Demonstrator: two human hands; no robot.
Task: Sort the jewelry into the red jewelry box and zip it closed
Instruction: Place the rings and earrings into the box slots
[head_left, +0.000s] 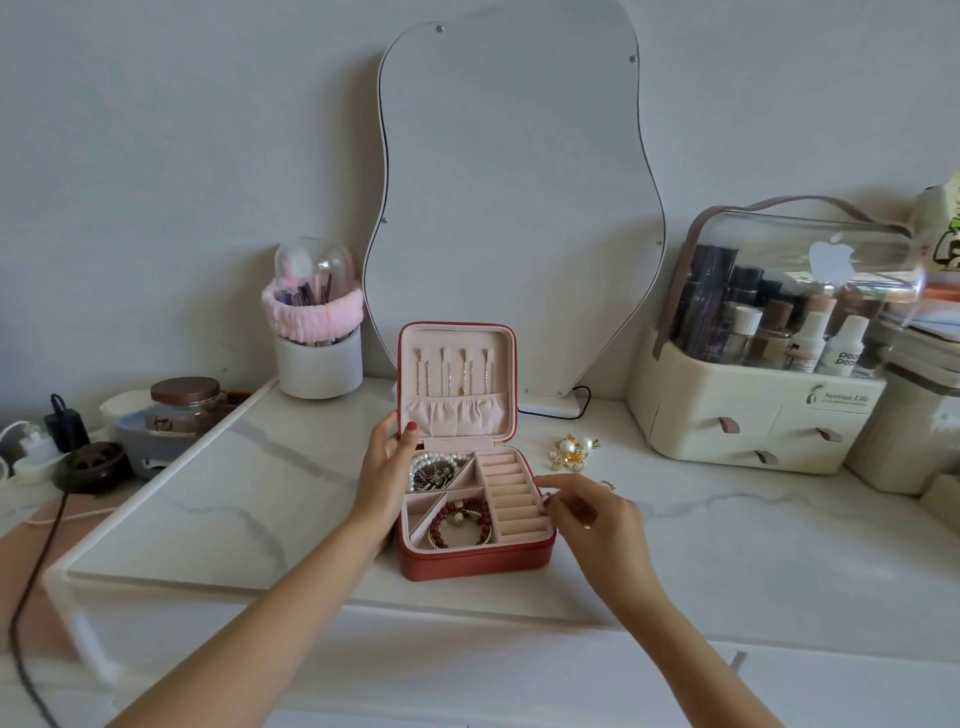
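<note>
Head view: a ring-slot step at the red jewelry box (475, 561), lid up.

The box sat open on the marble top, its lid propped upright at the back. The left hand (384, 467) steadied the box's left edge, thumb on the lid's lower corner, fingers loosely wrapped. The right hand (587, 512) hovered at the box's right rim beside the ring rolls (511, 493), fingertips pinched narrow, apparently on something small I could not make out. Pearl earrings (571, 451) lay loose just right of the box. Next, likely seating the piece, then gathering those earrings before zipping.
</note>
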